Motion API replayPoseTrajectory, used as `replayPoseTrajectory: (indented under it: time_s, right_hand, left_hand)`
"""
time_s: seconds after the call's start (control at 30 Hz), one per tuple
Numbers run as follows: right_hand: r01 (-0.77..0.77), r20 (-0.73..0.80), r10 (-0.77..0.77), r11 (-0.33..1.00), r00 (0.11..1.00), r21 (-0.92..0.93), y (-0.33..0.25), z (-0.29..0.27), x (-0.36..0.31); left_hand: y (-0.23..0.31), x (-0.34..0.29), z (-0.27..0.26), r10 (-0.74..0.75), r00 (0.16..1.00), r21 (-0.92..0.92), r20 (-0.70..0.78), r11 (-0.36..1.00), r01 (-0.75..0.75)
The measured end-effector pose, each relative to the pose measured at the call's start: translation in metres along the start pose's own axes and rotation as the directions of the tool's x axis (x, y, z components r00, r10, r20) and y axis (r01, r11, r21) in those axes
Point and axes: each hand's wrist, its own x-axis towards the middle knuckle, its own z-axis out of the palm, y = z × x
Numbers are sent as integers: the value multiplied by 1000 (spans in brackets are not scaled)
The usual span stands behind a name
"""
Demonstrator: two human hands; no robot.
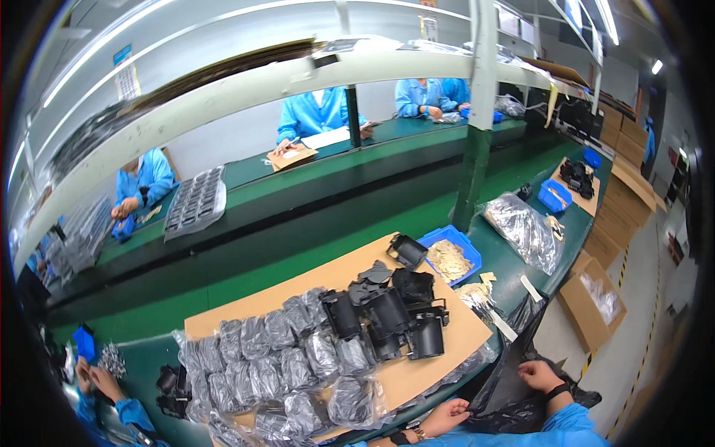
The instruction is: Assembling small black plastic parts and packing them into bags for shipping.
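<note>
A black plastic bag (500, 398) hangs over the table's near right edge, in front of me. At its left side my left hand (445, 417) has its thumb and fingers closed on the bag's edge. The fingers of my right hand (541, 378) are curled onto the upper right part of the bag, so they partly hide from view. Just beyond lies a cardboard sheet (465, 328) on the table. Several black plastic housings (389, 311) are heaped on it, beside rows of parts wrapped in grey film (264, 372).
A blue bin (469, 257) of beige pieces stands behind the cardboard. Farther right are a clear bag (525, 231) and another blue bin (555, 195). An upright post (477, 149) rises from the green table. Cardboard boxes (592, 302) stand at right. Co-workers in blue sit across and at left.
</note>
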Motion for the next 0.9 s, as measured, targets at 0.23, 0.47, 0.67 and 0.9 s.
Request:
replayPoseTrajectory:
  time_s: [0.23, 0.47, 0.67, 0.9]
  right_hand:
    - [-475, -389, 348, 827, 853, -300, -19, -44, -3]
    - [-406, -454, 268, 881, 850, -241, -6, -76, -9]
    - [-196, -148, 160, 940, 976, -279, 42, -28, -14]
    - [-555, -567, 235, 668, 789, -495, 5, -47, -9]
  left_hand:
    - [-13, 11, 6, 103, 995, 34, 2, 994, -103]
    - [17, 0, 18, 137, 990, -31, -24, 990, -138]
    - [-6, 4, 10, 78, 995, -38, 61, 996, -76]
    - [32, -13, 2, -50, 999, 63, -11, 997, 51]
